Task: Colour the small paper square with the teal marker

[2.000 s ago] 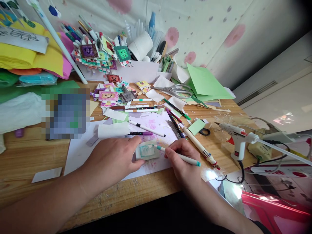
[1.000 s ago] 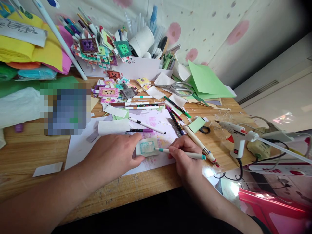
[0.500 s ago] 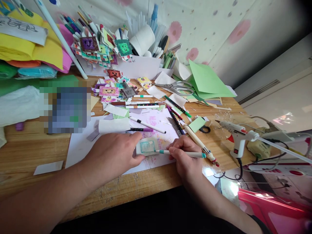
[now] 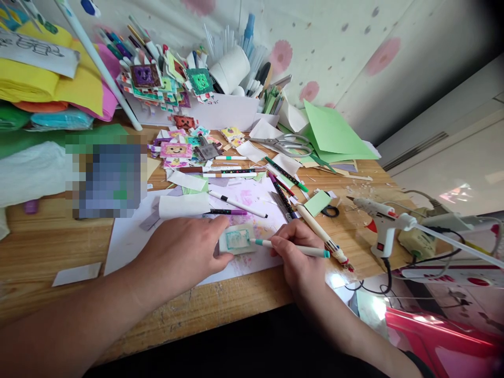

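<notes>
A small white piece of paper (image 4: pixel 248 245) with a teal rectangle drawn on it lies on a larger stained white sheet (image 4: pixel 132 241). Its left edge is held between the thumb and fingers of my left hand (image 4: pixel 192 241). My right hand (image 4: pixel 297 252) grips a white marker with teal ends (image 4: pixel 311 251), whose tip is at the right side of the teal drawing. Just beyond lie a rolled white paper (image 4: pixel 183 205), a white marker with a black band (image 4: pixel 238 203) and a purple-ended pen (image 4: pixel 232 212).
A thick multicolour pen (image 4: pixel 321 231) and a hot glue gun (image 4: pixel 384 220) lie to the right. Behind are metal scissors (image 4: pixel 289 144), green paper (image 4: pixel 334 134), coloured paper figures (image 4: pixel 176 150) and a white box (image 4: pixel 232 113) of pens. A white paper strip (image 4: pixel 76 274) rests at left.
The marker's tip has shifted slightly up along the right edge of the teal rectangle, and its rear end has moved a little left. My left hand stays on the paper.
</notes>
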Tool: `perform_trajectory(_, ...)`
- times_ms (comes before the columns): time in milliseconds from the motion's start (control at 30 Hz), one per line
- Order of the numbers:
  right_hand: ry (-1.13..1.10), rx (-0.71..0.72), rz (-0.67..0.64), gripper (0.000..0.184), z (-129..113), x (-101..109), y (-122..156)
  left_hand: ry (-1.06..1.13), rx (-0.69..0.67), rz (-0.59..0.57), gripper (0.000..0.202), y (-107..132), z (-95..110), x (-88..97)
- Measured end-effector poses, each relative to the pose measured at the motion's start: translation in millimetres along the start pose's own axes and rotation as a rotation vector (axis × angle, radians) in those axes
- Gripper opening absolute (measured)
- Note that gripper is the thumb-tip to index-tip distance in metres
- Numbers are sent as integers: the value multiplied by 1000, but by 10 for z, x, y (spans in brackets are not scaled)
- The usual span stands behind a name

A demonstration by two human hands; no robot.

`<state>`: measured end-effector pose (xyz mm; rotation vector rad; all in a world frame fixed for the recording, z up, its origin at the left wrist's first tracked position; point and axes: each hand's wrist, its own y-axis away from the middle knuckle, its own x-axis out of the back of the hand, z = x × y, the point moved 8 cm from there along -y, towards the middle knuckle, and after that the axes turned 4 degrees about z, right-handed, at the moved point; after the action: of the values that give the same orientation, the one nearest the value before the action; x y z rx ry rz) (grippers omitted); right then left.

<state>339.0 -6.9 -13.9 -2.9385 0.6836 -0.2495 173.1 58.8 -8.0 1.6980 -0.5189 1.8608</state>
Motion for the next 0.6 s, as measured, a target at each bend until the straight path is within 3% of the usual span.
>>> perform_trajectory(600,45,-33,-8,18,19,-40,-27,23,12,-12,37,7,14,16)
